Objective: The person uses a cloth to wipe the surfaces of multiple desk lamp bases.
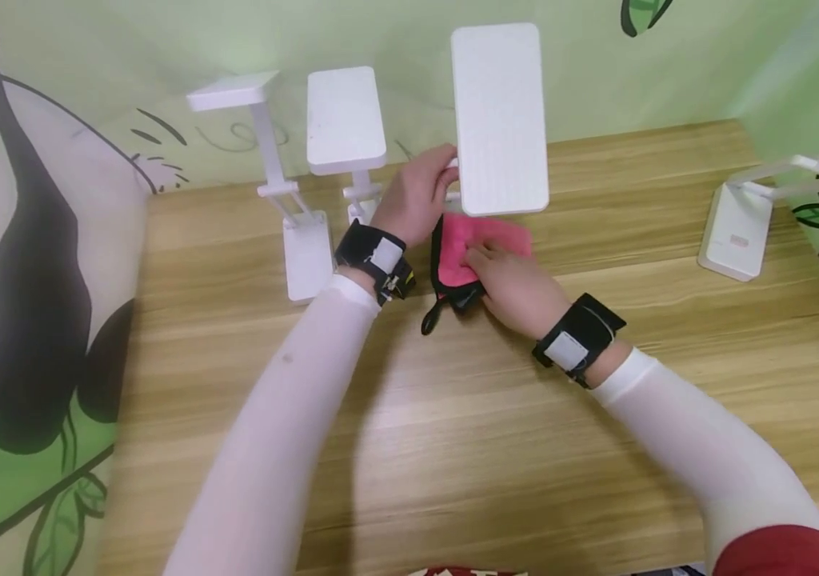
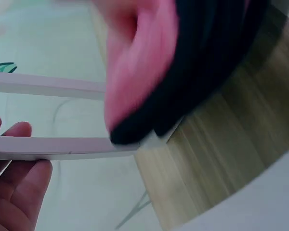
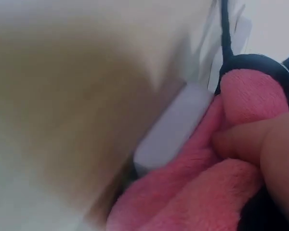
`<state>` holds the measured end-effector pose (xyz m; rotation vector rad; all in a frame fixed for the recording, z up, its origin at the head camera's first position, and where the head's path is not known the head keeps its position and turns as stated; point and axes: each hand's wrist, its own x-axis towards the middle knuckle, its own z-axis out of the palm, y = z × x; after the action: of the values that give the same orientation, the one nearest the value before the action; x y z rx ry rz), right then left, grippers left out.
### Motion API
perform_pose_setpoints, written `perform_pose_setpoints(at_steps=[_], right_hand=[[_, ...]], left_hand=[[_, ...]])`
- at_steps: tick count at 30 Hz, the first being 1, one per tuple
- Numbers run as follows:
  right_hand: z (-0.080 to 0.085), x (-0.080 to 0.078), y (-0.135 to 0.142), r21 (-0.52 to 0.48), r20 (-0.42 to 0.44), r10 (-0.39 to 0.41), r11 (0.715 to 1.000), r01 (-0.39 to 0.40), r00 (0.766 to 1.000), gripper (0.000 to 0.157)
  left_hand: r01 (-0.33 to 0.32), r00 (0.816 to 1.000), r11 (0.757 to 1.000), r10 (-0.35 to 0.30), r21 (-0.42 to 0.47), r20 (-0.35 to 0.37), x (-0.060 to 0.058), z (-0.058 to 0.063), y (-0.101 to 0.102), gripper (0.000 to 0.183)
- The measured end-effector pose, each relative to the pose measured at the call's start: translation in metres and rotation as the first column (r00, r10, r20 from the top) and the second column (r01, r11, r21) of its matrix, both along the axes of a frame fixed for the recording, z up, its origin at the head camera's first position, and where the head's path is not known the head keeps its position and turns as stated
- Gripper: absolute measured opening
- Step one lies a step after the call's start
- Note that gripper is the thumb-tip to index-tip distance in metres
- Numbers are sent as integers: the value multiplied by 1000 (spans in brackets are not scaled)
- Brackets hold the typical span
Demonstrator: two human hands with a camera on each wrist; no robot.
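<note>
A white desk lamp (image 1: 500, 120) with a broad flat head stands at the middle back of the table. My left hand (image 1: 415, 196) grips its thin arm just under the head; in the left wrist view, thumb and fingers pinch one white bar (image 2: 77, 148). A pink plush cloth (image 1: 455, 260) with black edging and a small loop is bunched in my right hand (image 1: 521, 290), below the lamp head. In the right wrist view the cloth (image 3: 192, 197) lies against the lamp's white base (image 3: 171, 127), most of which it hides.
Two more white folding lamps stand to the left, one with its head turned sideways (image 1: 233, 90) and one facing up (image 1: 346, 116). Another lamp base (image 1: 737, 232) sits at the right end of the wooden table (image 1: 453, 448). A painted wall (image 1: 381, 36) runs close behind.
</note>
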<state>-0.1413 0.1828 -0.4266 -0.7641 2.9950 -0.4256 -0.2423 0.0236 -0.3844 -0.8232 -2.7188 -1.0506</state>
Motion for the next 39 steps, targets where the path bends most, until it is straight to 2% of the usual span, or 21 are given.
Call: perform_pose_setpoints(at_steps=[2,4,7,9,11,16,18,20,22,25,29,32,35,39], right_hand=[[-1,-17,-4,-10,-24,2,1000,-3,1000,36],[-5,-33,-4,-45,-51,-2,999,0,999,41],[-11,-44,0,-62,-53,-31,998,28,998,60],[-13,-40,3,-66,-11,-42,997,41,999,69],[-11,-26,5,-33,42,-43,998,45,998,72],[-6,14,8,-33,108,14,999,-11,994,70],[-5,24,9,-52,109,33,998,-28,994,69],[-3,28,9,-64,111,48,997,-41,993,66],[-3,25,8,-63,111,55,997,-48,992,63],[-2,9,5,-92,116,62,994,-51,991,56],[-6,-28,-1,-152,8,68,986,-66,998,57],[-11,-48,-3,-163,-75,21,986,-33,997,62],[-13,-46,-4,-155,-38,-42,987,36,998,66],[-8,-19,-6,-124,57,-46,991,53,997,71]], left_hand=[[-2,1000,999,2,-47,-2,-1,0,1,23],[-6,1000,996,7,-90,13,-1,1,5,19],[-2,999,992,6,-124,34,0,3,10,14],[0,999,992,7,-130,50,0,5,12,10],[-3,999,991,8,-130,44,0,6,11,8],[-19,999,990,23,-138,32,0,6,7,11],[-21,998,990,28,-141,50,-1,6,6,13],[-24,998,989,33,-145,62,0,7,6,13],[-26,997,989,35,-146,65,0,7,6,13],[-37,999,989,42,-144,30,0,5,7,10],[-60,998,988,63,-145,20,-1,2,9,9],[-64,997,987,71,-146,41,-2,1,12,13],[-71,996,986,79,-153,46,-1,1,12,13],[-94,995,986,99,-139,31,0,2,9,8]])
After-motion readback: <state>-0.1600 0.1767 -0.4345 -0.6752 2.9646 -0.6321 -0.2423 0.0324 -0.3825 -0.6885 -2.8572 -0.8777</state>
